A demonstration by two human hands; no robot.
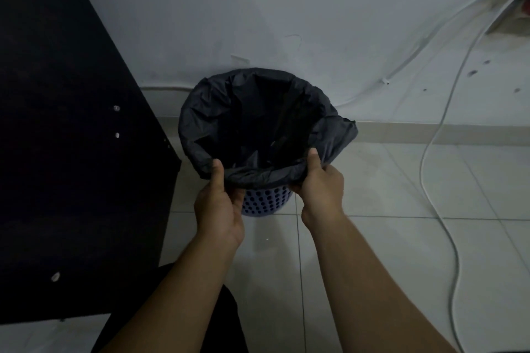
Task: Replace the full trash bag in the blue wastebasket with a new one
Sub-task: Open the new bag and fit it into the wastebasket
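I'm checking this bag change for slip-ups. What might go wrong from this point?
The left hand and right hand pinch the near edge of the black bag; a hard tug may tear the film or tip the blue wastebasket. The slack fold bulging on the right may slip off the rim.

A single wide-angle head camera looks forward and steeply down from close above the bin (265,200) on the floor (387,252), facing the wall (258,8) ahead.
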